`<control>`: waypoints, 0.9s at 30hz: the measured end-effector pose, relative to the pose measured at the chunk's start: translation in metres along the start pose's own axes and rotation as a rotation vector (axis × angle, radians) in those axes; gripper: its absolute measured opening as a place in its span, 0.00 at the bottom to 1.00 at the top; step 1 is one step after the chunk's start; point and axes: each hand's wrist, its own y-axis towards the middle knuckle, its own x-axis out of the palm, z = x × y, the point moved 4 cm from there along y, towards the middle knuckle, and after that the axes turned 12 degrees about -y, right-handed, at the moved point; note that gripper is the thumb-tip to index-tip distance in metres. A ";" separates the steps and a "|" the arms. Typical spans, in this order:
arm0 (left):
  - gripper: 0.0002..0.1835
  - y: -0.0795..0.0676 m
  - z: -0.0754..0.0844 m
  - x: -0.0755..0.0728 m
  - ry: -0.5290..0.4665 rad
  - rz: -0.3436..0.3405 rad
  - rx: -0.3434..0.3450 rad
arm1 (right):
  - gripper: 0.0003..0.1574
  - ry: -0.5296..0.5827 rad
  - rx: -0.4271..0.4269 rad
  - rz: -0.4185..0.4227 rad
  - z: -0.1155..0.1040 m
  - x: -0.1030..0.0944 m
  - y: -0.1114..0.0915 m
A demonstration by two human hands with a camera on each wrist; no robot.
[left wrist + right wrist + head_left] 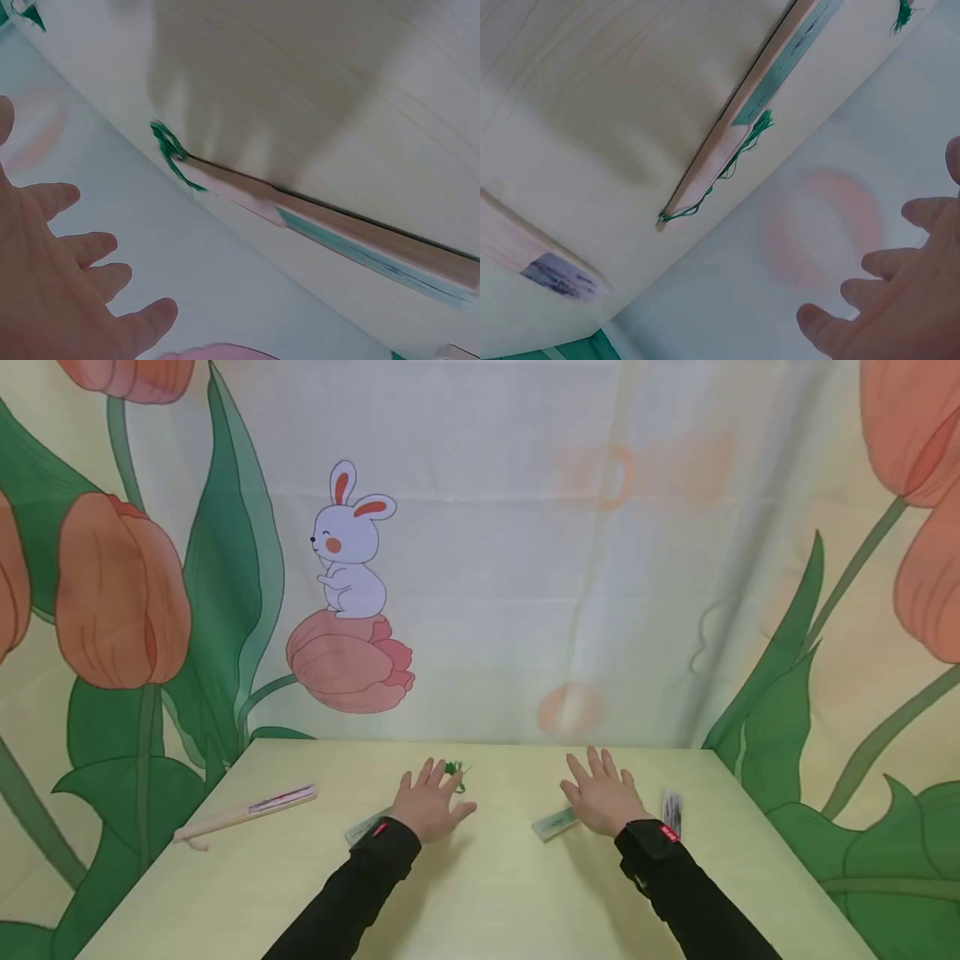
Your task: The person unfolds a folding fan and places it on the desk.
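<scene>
My left hand hovers with spread fingers above a folded hand fan, touching nothing. In the left wrist view that fan shows wooden ribs, a green paper edge and a green tassel. My right hand is held the same way over a second green-edged folded fan, partly hidden by the hand. The right wrist view shows this fan with its green tassel cord beside it; the fingers are apart from it.
On the table's left lies a folded fan with a purple-and-white paper edge. Another fan with dark markings lies right of my right hand, partly behind the wrist. A curtain printed with tulips and a rabbit hangs behind the table.
</scene>
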 end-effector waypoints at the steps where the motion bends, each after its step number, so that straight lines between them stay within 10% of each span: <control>1: 0.37 0.003 0.004 0.004 0.008 0.001 0.008 | 0.37 -0.003 -0.004 -0.008 0.003 0.000 0.000; 14: 0.35 0.040 0.083 0.061 0.126 -0.106 0.035 | 0.34 -0.072 0.027 -0.086 0.034 0.018 0.013; 27: 0.27 0.068 0.134 0.097 0.231 -0.039 0.066 | 0.29 -0.057 0.084 -0.176 0.073 0.039 0.047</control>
